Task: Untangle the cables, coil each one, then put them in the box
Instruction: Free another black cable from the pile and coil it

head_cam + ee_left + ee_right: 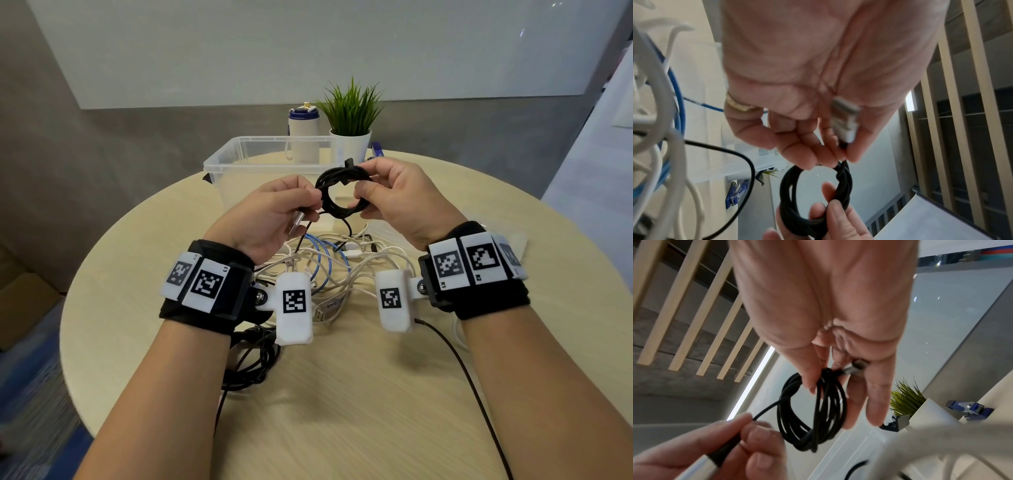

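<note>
A black cable is wound into a small coil (334, 209) held above the table, in front of the clear plastic box (239, 150). My right hand (363, 185) grips the coil's right side between thumb and fingers; the right wrist view shows the coil (784, 418) and one silver plug (856, 365) under those fingers. My left hand (313, 205) pinches the cable's free end just behind its silver USB plug (297, 221), which the left wrist view shows as a plug (845, 120) lying against the palm. A tangle of white and blue cables (329, 263) lies on the table below both hands.
The round wooden table (342, 394) carries loose black cable (253, 363) under my left wrist and a thin dark cable (462, 370) running toward me on the right. A potted plant (351, 113) and a white bottle (303, 137) stand behind the box.
</note>
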`<action>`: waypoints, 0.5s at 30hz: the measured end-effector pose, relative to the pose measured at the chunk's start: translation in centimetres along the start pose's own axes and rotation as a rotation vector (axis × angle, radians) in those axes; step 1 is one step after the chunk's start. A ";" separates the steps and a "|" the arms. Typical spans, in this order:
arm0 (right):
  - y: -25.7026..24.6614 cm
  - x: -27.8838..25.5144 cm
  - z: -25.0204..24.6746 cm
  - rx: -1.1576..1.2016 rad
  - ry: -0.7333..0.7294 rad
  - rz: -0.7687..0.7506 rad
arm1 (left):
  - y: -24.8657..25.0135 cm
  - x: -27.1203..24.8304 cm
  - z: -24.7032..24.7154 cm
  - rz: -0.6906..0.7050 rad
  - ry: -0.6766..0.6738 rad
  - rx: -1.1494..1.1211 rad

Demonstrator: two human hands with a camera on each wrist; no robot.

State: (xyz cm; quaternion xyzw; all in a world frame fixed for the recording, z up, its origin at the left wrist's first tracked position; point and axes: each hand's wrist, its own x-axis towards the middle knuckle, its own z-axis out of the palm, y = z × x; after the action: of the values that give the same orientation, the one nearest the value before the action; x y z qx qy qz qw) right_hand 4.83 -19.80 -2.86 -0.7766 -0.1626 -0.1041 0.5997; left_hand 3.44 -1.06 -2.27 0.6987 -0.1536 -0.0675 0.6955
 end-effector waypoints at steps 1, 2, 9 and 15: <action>0.0 0.0 -0.1 0.012 0.002 0.005 | 0.0 0.0 0.0 0.022 0.019 0.005; -0.1 0.0 -0.1 0.034 -0.003 0.014 | 0.0 0.1 0.1 0.046 0.046 0.013; -0.1 -0.1 0.1 -0.056 -0.115 0.042 | 0.0 0.5 0.1 0.150 0.231 0.152; -0.1 -0.1 -0.3 -0.150 -0.120 0.030 | 0.1 0.5 0.2 0.170 0.274 0.151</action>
State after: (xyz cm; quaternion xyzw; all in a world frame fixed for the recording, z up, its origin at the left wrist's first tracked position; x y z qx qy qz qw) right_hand 4.74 -20.05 -2.75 -0.8264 -0.1783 -0.0601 0.5307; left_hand 3.83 -1.39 -2.15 0.7360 -0.1205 0.0994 0.6588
